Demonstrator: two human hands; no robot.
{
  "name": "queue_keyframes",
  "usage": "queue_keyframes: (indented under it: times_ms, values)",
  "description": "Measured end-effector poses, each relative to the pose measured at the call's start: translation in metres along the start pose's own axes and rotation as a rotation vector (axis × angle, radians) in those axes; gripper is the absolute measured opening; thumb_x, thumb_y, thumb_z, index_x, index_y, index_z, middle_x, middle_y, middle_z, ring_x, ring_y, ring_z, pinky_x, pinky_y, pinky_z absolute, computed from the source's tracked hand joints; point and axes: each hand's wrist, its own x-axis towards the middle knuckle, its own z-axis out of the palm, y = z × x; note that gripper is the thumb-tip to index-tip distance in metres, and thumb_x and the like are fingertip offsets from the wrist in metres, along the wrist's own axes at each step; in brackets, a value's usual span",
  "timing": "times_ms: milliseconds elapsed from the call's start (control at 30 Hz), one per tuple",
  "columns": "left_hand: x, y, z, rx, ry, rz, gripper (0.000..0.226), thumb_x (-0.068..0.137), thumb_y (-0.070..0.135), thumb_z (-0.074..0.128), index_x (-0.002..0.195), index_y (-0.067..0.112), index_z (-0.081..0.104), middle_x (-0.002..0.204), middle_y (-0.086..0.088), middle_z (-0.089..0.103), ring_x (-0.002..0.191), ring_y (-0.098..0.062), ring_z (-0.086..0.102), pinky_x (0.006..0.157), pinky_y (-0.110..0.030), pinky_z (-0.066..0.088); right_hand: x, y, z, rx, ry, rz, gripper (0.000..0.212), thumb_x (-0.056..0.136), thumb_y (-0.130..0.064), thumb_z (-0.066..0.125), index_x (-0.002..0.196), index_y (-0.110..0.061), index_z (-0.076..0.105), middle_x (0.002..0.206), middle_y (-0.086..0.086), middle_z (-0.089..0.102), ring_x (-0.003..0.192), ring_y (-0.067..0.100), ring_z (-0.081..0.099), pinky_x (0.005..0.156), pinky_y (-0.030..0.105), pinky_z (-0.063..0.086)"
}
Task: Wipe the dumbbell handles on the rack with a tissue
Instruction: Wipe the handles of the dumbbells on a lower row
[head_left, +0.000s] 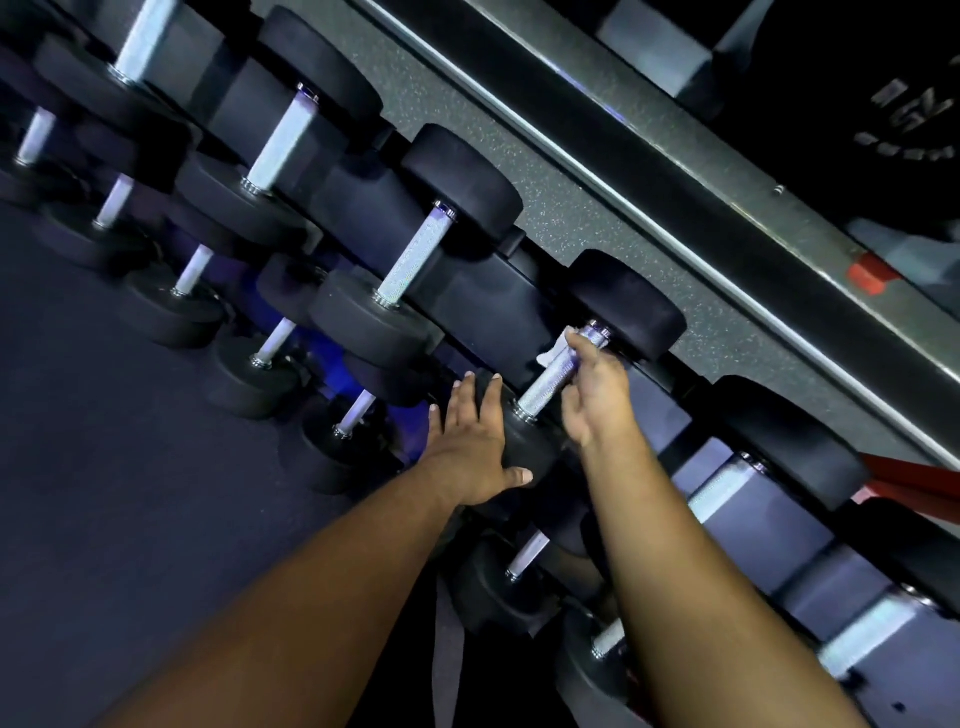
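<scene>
Head view, 1 frame. We note the right hand (592, 395) curled round the knurled dumbbell handle (550, 382), fingers (582, 345) pinching a white tissue (558, 349) against its upper end, near the far weight head. Left hand (470, 441) lies flat, fingers spread and straight, pressed on the near black weight head (524, 447) of the same dumbbell. This dumbbell sits on the upper tier of the rack (488, 312), heads of neighbouring dumbbells just beside it. Open floor (104, 467) lies to the left. Most of the tissue is hidden under the fingers; frame edges blurred, far dumbbells cut off.
</scene>
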Motion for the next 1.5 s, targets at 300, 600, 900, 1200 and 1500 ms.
queue_keyframes:
  times_ms: [300,600,900,1200,1500]
  values:
    - [0.001,0.000,-0.001,0.010,-0.007,-0.007,0.129,0.084,0.061,0.070,0.153,0.020,-0.030,0.160,-0.014,-0.036,0.151,-0.028,-0.028,0.123,-0.056,-0.009,0.003,-0.004,0.011,0.021,0.004,0.077,0.005,0.089,-0.009,0.068,0.088,-0.011,0.064,0.065,-0.003,0.064,0.063,0.014,0.061,0.075,0.033,0.050]
    - [-0.002,0.002,-0.003,-0.001,-0.017,0.000,0.128,0.085,0.060,0.070,0.153,0.022,-0.031,0.159,-0.013,-0.039,0.150,-0.027,-0.030,0.123,-0.055,-0.010,-0.015,0.028,-0.008,-0.113,-0.114,0.030,0.019,0.091,-0.010,0.066,0.108,-0.015,0.060,0.085,0.005,0.068,0.079,0.016,0.064,0.075,0.027,0.051]
    - [-0.002,0.000,-0.001,-0.020,0.003,0.014,0.128,0.084,0.059,0.071,0.154,0.022,-0.029,0.160,-0.014,-0.037,0.150,-0.027,-0.029,0.122,-0.055,-0.010,-0.002,0.029,-0.033,-0.296,-0.271,0.006,0.023,0.102,-0.031,0.055,0.115,-0.015,0.065,0.103,0.004,0.075,0.096,0.014,0.067,0.087,0.028,0.050]
    - [0.000,-0.002,0.003,-0.032,0.039,0.026,0.129,0.082,0.059,0.073,0.155,0.021,-0.026,0.162,-0.014,-0.033,0.152,-0.029,-0.025,0.123,-0.056,-0.008,-0.001,0.024,-0.025,-0.098,-0.086,-0.183,0.012,0.102,-0.012,0.053,0.109,-0.011,0.064,0.096,0.008,0.071,0.087,0.016,0.066,0.083,0.032,0.050]
    - [-0.001,0.000,0.004,0.022,0.057,0.038,0.129,0.083,0.061,0.072,0.156,0.017,-0.025,0.162,-0.020,-0.029,0.153,-0.035,-0.021,0.124,-0.052,-0.007,-0.003,0.026,-0.020,-0.333,0.145,-0.375,0.032,0.093,-0.017,0.052,0.118,-0.005,0.069,0.102,0.001,0.074,0.093,0.014,0.066,0.090,0.037,0.052]
